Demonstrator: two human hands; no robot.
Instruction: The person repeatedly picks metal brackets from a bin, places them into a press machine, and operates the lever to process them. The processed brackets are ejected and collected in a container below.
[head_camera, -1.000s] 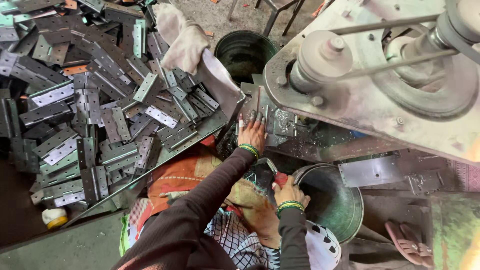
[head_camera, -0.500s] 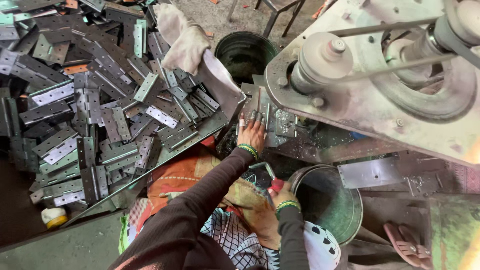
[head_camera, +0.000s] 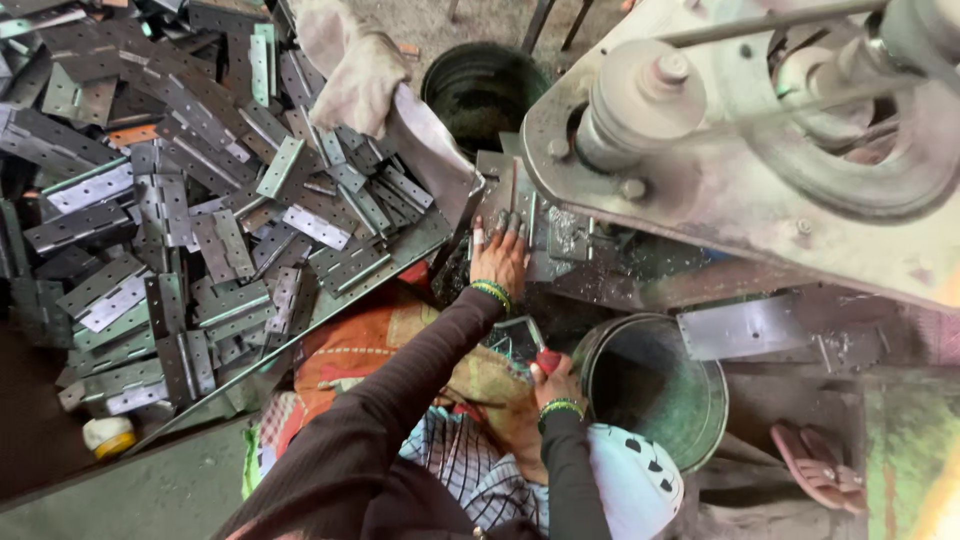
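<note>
My left hand (head_camera: 498, 255) reaches forward with fingers spread on a grey metal hinge plate (head_camera: 520, 215) lying on the bed of a press machine (head_camera: 740, 170). It wears green bangles at the wrist. My right hand (head_camera: 555, 378) sits lower, near my lap, closed around a small red-handled tool (head_camera: 548, 360) next to a dark metal piece (head_camera: 515, 338). Both arms are in dark brown sleeves. A big heap of grey perforated hinge plates (head_camera: 200, 210) fills a tray to my left.
A green metal bucket (head_camera: 690, 400) stands right of my right hand. A dark round bin (head_camera: 485, 90) is beyond the press. A dirty cloth (head_camera: 365, 75) lies over the heap. A loose plate (head_camera: 755, 325) rests on a ledge, a pink sandal (head_camera: 815, 465) on the floor.
My left hand has stayed on the plate at the press, shifting slightly. My right hand has moved a little left and up from the bucket rim, with the red tool showing.
</note>
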